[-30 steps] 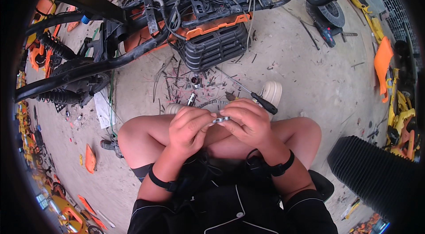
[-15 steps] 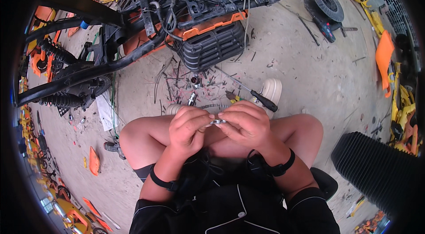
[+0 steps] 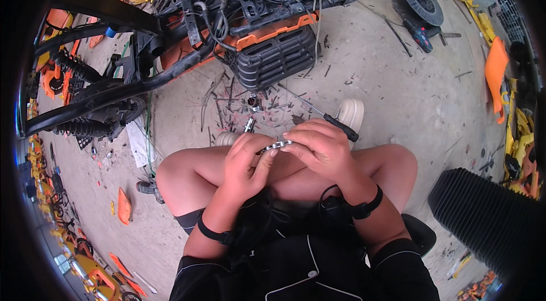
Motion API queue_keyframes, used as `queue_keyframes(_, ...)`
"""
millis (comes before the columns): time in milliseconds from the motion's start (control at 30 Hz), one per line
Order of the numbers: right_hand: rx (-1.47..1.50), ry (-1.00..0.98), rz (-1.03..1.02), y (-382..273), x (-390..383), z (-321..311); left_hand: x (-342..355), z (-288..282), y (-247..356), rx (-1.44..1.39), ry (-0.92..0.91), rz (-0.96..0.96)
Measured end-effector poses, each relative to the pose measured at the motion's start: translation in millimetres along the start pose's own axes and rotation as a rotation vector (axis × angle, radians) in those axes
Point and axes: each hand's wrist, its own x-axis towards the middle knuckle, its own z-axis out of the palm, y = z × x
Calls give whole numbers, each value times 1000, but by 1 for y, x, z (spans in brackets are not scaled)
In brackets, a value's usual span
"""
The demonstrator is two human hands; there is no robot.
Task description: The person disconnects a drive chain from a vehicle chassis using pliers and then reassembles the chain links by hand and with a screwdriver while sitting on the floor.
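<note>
My left hand and my right hand meet above my crossed legs. Between them they pinch a small silvery metal piece with a scalloped, link-like outline; its exact kind is unclear. The left thumb and fingers press on one end, the right fingertips on the other. Just beyond the hands, on the floor, are a shiny metal socket-like part and another short metal cylinder. A screwdriver with a black handle lies by my shoe, past the right hand.
A black vehicle frame with a ribbed black box stands ahead. Cut scraps litter the floor below it. A cordless drill lies near a wheel at far right. A ribbed black cylinder is at my right.
The metal piece has turned so that more of its scalloped length shows. My left thumb has shifted along it, and the hands have moved slightly.
</note>
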Motion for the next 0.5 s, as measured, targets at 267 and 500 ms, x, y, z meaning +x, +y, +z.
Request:
queue_keyframes(267, -57, -130, 102, 3, -2, -6, 5, 0, -3, 71, -140, -112)
queue_keyframes(500, -27, -185, 174, 7, -2, -6, 5, 2, 4, 0, -99, -230)
